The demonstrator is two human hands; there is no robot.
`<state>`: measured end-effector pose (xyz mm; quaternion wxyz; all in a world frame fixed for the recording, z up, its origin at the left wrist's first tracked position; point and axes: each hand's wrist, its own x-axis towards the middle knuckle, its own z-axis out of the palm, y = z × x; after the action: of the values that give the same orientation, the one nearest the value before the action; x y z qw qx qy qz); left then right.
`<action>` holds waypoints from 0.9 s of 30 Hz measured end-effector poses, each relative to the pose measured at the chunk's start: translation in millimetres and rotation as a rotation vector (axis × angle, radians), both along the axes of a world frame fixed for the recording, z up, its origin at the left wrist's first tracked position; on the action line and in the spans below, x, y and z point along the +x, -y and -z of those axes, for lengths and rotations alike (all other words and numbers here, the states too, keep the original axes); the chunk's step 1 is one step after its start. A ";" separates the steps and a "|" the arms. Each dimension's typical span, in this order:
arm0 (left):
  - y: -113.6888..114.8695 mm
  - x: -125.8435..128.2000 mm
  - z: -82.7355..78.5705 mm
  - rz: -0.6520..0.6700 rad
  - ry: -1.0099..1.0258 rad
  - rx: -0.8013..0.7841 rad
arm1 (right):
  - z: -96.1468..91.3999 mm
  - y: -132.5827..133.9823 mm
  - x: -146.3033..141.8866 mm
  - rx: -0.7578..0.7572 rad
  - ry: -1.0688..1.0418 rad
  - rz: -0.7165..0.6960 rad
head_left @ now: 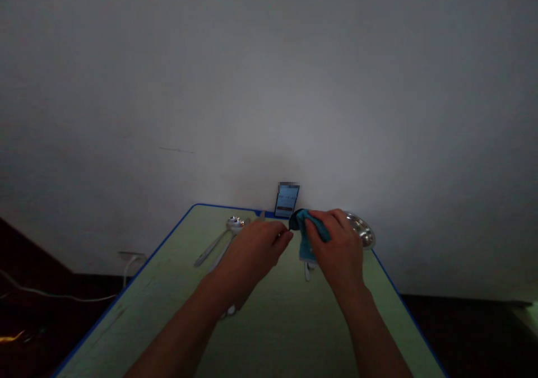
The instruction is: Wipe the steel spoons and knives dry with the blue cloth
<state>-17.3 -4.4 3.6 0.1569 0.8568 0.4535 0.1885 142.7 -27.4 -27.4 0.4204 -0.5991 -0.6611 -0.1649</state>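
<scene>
My right hand (pixel 336 249) is shut on a teal cloth (pixel 310 237), which wraps a dark object (pixel 295 220) whose shape is mostly hidden. My left hand (pixel 252 249) reaches across from the left, its fingertips at the dark end of the cloth. I cannot tell whether those fingers grip anything. A white utensil handle (pixel 307 271) hangs below the cloth. Beyond my left hand lies a long steel spoon (pixel 218 241), its bowl at the far edge. A steel plate (pixel 361 229) sits partly hidden behind my right hand.
A phone (pixel 287 200) stands at the far edge of the pale green table (pixel 277 333), which has a blue rim and meets a white wall (pixel 269 87). A small white item (pixel 230 311) shows beneath my left forearm. A cable (pixel 59 295) runs along the dark floor at left.
</scene>
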 end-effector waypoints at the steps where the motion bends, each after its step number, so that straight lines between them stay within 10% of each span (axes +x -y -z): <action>1: -0.5 -0.4 -0.6 0.003 0.009 -0.010 | -0.4 0.3 0.2 0.001 -0.007 -0.007; 27: 2.6 1.4 -1.0 -0.003 0.014 0.005 | -2.4 1.7 -3.2 -0.011 0.000 -0.071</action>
<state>-16.0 -7.0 4.6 0.1578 0.8551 0.4534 0.1960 139.6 -29.0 -25.1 0.4226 -0.5775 -0.6830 -0.1465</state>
